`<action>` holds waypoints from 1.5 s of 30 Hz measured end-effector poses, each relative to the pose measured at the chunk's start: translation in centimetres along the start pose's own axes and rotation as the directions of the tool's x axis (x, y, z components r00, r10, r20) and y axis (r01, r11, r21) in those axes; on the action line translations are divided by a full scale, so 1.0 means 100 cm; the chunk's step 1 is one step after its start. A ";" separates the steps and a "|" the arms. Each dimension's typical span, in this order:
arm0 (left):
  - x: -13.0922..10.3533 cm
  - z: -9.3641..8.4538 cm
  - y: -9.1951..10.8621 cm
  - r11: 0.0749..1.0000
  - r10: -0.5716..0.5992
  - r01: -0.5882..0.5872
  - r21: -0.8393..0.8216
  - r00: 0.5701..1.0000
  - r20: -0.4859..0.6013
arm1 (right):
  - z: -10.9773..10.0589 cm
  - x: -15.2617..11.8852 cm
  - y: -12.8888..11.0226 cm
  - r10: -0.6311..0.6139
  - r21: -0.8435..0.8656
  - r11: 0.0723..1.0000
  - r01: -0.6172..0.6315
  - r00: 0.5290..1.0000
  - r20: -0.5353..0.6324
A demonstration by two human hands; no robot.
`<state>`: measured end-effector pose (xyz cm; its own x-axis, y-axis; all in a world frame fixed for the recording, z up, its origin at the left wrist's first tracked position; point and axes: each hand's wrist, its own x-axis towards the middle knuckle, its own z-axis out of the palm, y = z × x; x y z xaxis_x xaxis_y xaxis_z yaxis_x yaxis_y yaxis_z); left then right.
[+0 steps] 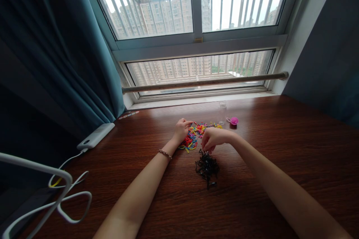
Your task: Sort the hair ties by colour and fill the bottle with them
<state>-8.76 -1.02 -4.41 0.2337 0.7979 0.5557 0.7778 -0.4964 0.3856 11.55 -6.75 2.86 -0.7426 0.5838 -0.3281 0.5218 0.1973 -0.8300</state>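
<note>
My right hand is curled with its fingertips pinched down at the top of a tangled heap of thin, glossy black bands; whether a band is between them, I cannot tell. The heap lies just below this hand, its long axis running away from me, with a thin strand trailing toward me. My left hand is loosely open, fingertips at the edge of the colored bands, small smooth loops in red, yellow, blue and pink, spread between and beyond my hands. Past my right hand stand a clear plastic bottle and, beside it, a round pink lid. The surface is shiny reddish-brown wood grain, meeting a barred window; a blue curtain hangs in soft folds beyond my left hand.
</note>
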 end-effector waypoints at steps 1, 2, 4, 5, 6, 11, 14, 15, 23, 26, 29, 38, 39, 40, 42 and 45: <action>0.000 0.000 0.000 1.000 0.003 -0.003 0.012 1.000 0.002 | 0.004 0.000 -0.002 0.005 -0.009 1.000 -0.005 1.000 0.018; 0.000 0.001 0.000 1.000 0.006 -0.006 0.024 1.000 0.005 | 0.007 0.001 -0.004 0.010 -0.017 1.000 -0.009 0.999 0.036; 0.000 0.001 0.000 0.999 0.007 -0.007 0.043 1.000 0.001 | 0.010 0.000 -0.006 0.018 -0.024 1.000 -0.016 0.997 0.073; 0.000 0.000 0.000 0.999 0.004 -0.003 0.047 1.000 -0.006 | 0.009 0.000 -0.005 0.024 -0.021 1.000 -0.022 0.996 0.090; 0.000 0.000 0.000 0.999 -0.001 0.002 0.046 1.000 -0.016 | 0.006 -0.001 -0.004 0.032 -0.014 0.999 -0.030 0.995 0.093; 0.001 -0.001 0.001 0.998 -0.056 0.055 -0.025 0.997 -0.047 | -0.015 0.000 0.009 0.014 -0.009 1.000 -0.016 0.974 -0.225; 0.002 -0.005 0.003 0.997 -0.061 0.059 -0.044 0.997 -0.036 | -0.023 0.006 0.020 -0.039 -0.133 0.990 -0.039 0.843 -0.536; 0.003 -0.007 0.004 0.997 -0.059 0.057 -0.048 0.998 -0.030 | -0.024 0.008 0.023 -0.061 -0.183 0.981 -0.066 0.791 -0.609; 0.010 -0.035 0.036 0.944 0.266 -0.207 -0.257 0.939 0.219 | -0.020 0.023 0.048 -0.171 -0.407 0.892 -0.198 0.685 -0.708; 0.006 -0.038 0.053 0.921 0.354 -0.255 -0.295 0.863 0.360 | -0.019 0.025 0.054 -0.156 -0.436 0.870 -0.231 0.709 -0.687; 0.002 -0.036 0.063 0.926 0.369 -0.287 -0.246 0.825 0.428 | -0.019 0.025 0.057 -0.134 -0.454 0.856 -0.247 0.741 -0.658; -0.002 -0.019 0.046 0.960 0.276 -0.277 -0.048 0.895 0.350 | -0.022 0.028 0.058 -0.093 -0.400 0.886 -0.234 0.756 -0.647; -0.003 -0.018 0.043 0.962 0.260 -0.271 -0.024 0.888 0.379 | -0.023 0.029 0.059 -0.097 -0.389 0.893 -0.225 0.749 -0.656; -0.004 -0.017 0.041 0.965 0.243 -0.264 -0.003 0.885 0.397 | -0.023 0.029 0.060 -0.104 -0.376 0.902 -0.212 0.738 -0.666; -0.005 -0.017 0.038 0.968 0.217 -0.247 0.030 0.896 0.388 | -0.024 0.028 0.060 -0.126 -0.339 0.925 -0.172 0.704 -0.699; -0.004 -0.019 0.034 0.974 0.176 -0.209 0.081 0.936 0.305 | -0.024 0.025 0.058 -0.134 -0.264 0.958 -0.108 0.646 -0.752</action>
<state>-7.38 -3.67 -1.92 0.5332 0.7639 0.3636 0.7565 -0.6229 0.1994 13.74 -2.20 -1.71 -0.2338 0.9426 0.2386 0.6915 0.3337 -0.6407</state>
